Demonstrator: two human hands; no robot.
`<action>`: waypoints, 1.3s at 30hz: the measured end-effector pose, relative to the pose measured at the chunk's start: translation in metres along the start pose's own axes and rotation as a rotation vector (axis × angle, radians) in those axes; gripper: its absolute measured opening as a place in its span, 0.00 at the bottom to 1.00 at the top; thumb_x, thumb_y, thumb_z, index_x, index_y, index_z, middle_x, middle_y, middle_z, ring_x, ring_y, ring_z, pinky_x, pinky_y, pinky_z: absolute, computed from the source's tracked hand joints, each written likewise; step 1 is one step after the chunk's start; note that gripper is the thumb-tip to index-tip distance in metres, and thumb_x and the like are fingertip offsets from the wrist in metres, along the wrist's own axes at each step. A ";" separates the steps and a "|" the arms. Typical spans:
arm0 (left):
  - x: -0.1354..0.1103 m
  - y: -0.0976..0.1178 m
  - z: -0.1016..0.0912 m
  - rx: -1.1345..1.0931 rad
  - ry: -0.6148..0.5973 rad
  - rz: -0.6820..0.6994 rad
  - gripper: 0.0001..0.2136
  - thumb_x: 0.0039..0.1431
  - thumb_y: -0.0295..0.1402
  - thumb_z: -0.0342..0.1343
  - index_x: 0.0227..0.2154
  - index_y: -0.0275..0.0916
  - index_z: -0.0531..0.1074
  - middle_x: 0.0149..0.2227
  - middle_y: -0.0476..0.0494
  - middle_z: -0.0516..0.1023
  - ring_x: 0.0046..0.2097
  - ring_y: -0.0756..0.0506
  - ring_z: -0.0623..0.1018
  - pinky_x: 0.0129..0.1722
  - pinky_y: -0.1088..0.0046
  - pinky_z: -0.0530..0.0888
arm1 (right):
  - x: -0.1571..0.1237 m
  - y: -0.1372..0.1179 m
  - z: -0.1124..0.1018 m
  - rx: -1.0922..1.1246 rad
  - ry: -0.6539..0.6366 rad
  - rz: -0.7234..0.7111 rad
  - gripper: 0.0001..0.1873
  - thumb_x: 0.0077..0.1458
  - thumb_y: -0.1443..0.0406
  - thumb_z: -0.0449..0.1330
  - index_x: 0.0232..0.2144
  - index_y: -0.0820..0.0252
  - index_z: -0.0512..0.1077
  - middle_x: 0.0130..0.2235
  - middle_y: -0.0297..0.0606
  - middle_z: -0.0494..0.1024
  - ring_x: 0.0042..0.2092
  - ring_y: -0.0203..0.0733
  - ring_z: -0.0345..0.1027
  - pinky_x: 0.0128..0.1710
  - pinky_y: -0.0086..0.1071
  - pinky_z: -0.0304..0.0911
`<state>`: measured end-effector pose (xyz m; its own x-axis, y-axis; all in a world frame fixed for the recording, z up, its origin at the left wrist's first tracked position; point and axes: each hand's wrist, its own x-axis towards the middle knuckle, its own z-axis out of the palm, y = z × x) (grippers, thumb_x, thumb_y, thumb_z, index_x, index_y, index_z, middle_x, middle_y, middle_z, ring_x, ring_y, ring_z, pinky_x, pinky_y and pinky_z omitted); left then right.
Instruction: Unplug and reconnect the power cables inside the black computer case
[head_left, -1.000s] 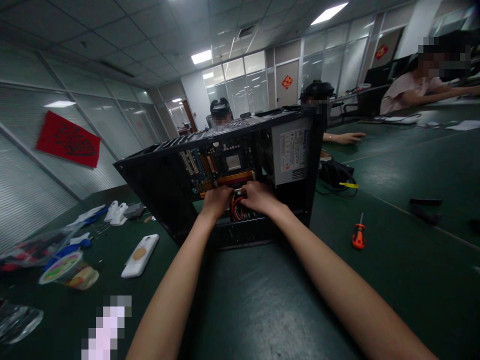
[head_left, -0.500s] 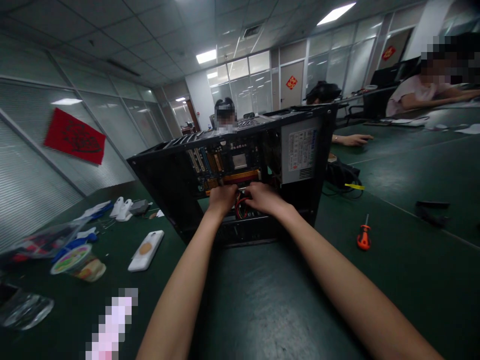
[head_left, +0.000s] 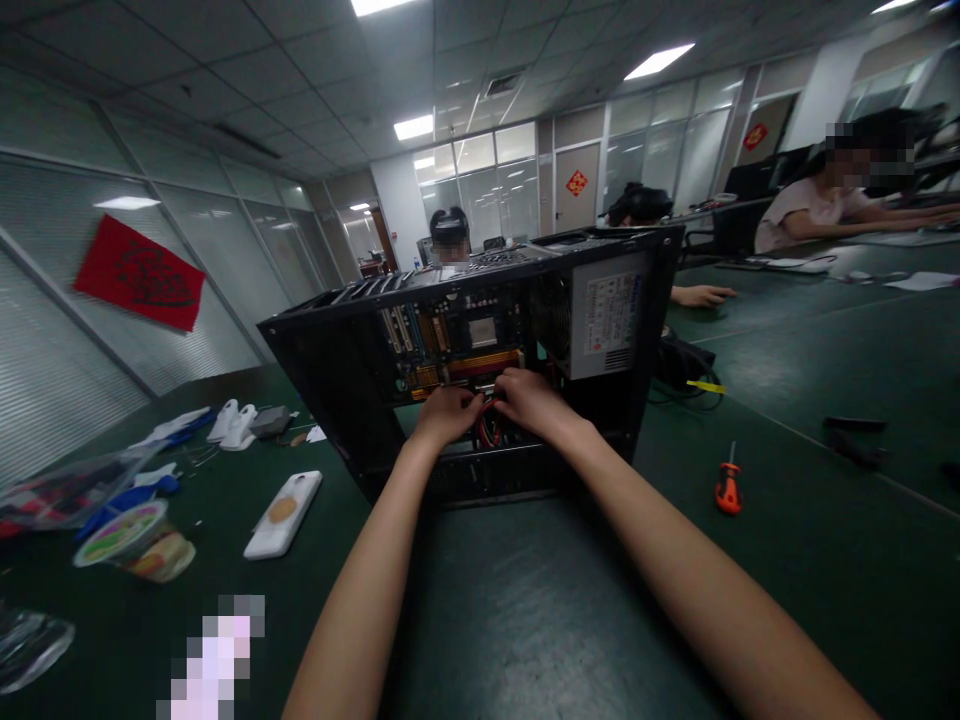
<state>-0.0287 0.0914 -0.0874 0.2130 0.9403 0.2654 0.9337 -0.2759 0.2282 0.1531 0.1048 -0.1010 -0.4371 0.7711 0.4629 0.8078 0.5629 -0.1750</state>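
Note:
A black open computer case (head_left: 330, 370) stands on the dark green table (head_left: 525, 620), its open side facing me. Inside I see the motherboard (head_left: 457, 345) with coloured slots and a grey power supply (head_left: 611, 315) at the right. Both my hands reach into the case below the board. My left hand (head_left: 446, 415) and my right hand (head_left: 529, 400) have their fingers curled close together around a bundle of red and coloured cables (head_left: 489, 428). What exactly each hand grips is hidden by the fingers.
An orange-handled screwdriver (head_left: 727, 487) lies right of the case. A white phone case (head_left: 283, 513), a food cup (head_left: 135, 540), plastic bags and small white parts lie at the left. Black cables (head_left: 686, 365) lie behind the case. Other people sit at the far tables.
My hands stay inside the case at the cables, the left one slightly closer to the right. The view has shifted a little as my head moved.

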 end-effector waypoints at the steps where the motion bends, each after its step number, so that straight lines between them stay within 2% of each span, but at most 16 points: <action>1: 0.000 0.000 0.000 0.001 0.001 -0.003 0.20 0.66 0.47 0.47 0.36 0.43 0.83 0.35 0.43 0.83 0.38 0.43 0.81 0.34 0.72 0.69 | 0.000 0.001 0.000 -0.001 0.004 0.004 0.07 0.59 0.66 0.62 0.38 0.64 0.75 0.42 0.43 0.76 0.43 0.43 0.71 0.39 0.31 0.59; 5: -0.002 0.000 0.000 0.015 -0.020 0.042 0.21 0.67 0.45 0.47 0.32 0.41 0.82 0.33 0.42 0.83 0.35 0.44 0.80 0.32 0.72 0.67 | 0.000 0.002 -0.001 0.019 0.015 0.006 0.06 0.60 0.68 0.61 0.39 0.65 0.75 0.43 0.44 0.76 0.45 0.43 0.70 0.42 0.30 0.59; 11: -0.002 0.000 0.001 0.046 -0.025 0.036 0.19 0.67 0.43 0.47 0.36 0.41 0.82 0.35 0.41 0.83 0.38 0.44 0.80 0.34 0.73 0.68 | 0.003 0.003 0.002 0.034 0.008 -0.009 0.07 0.60 0.73 0.58 0.39 0.65 0.75 0.43 0.44 0.76 0.45 0.42 0.70 0.42 0.29 0.59; 14: -0.001 0.000 0.000 0.039 -0.030 0.039 0.19 0.68 0.43 0.46 0.35 0.41 0.81 0.35 0.41 0.83 0.38 0.43 0.80 0.34 0.72 0.69 | 0.009 0.006 0.000 -0.047 -0.001 -0.054 0.09 0.61 0.74 0.55 0.40 0.66 0.75 0.45 0.46 0.76 0.46 0.43 0.70 0.42 0.30 0.59; 18: -0.002 0.000 -0.001 0.027 -0.029 0.032 0.18 0.67 0.43 0.47 0.36 0.42 0.81 0.36 0.41 0.83 0.39 0.42 0.81 0.36 0.71 0.70 | 0.015 0.011 -0.005 -0.199 -0.076 -0.160 0.11 0.64 0.72 0.51 0.42 0.67 0.74 0.47 0.49 0.75 0.44 0.44 0.71 0.40 0.32 0.58; 23: -0.003 -0.001 0.000 0.036 -0.015 0.034 0.19 0.68 0.44 0.46 0.36 0.43 0.81 0.38 0.40 0.83 0.41 0.41 0.81 0.38 0.70 0.71 | 0.012 0.014 -0.002 -0.221 -0.068 -0.152 0.09 0.63 0.70 0.53 0.42 0.65 0.73 0.47 0.46 0.74 0.41 0.43 0.71 0.36 0.32 0.57; 30: -0.003 -0.004 0.004 0.031 -0.016 0.025 0.19 0.68 0.44 0.45 0.38 0.43 0.80 0.39 0.40 0.83 0.41 0.41 0.81 0.36 0.70 0.71 | 0.012 0.015 0.001 -0.149 -0.086 -0.184 0.07 0.61 0.72 0.55 0.39 0.66 0.73 0.46 0.46 0.74 0.43 0.42 0.71 0.38 0.30 0.58; 34: -0.002 -0.003 0.005 0.033 -0.016 0.012 0.19 0.68 0.45 0.45 0.37 0.43 0.80 0.40 0.40 0.83 0.42 0.41 0.81 0.36 0.70 0.70 | 0.013 0.014 0.001 -0.174 -0.084 -0.171 0.08 0.61 0.72 0.55 0.40 0.65 0.73 0.46 0.46 0.74 0.41 0.42 0.70 0.37 0.31 0.57; 39: -0.003 -0.002 0.002 0.025 -0.022 0.011 0.19 0.67 0.44 0.46 0.36 0.42 0.80 0.39 0.41 0.83 0.41 0.43 0.80 0.35 0.72 0.68 | 0.013 0.009 -0.002 -0.209 -0.089 -0.146 0.08 0.59 0.72 0.56 0.41 0.67 0.73 0.46 0.48 0.74 0.44 0.44 0.70 0.39 0.31 0.58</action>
<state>-0.0308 0.0896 -0.0902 0.2291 0.9415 0.2470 0.9381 -0.2813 0.2020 0.1557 0.1195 -0.0944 -0.5807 0.7143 0.3906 0.7936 0.6038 0.0756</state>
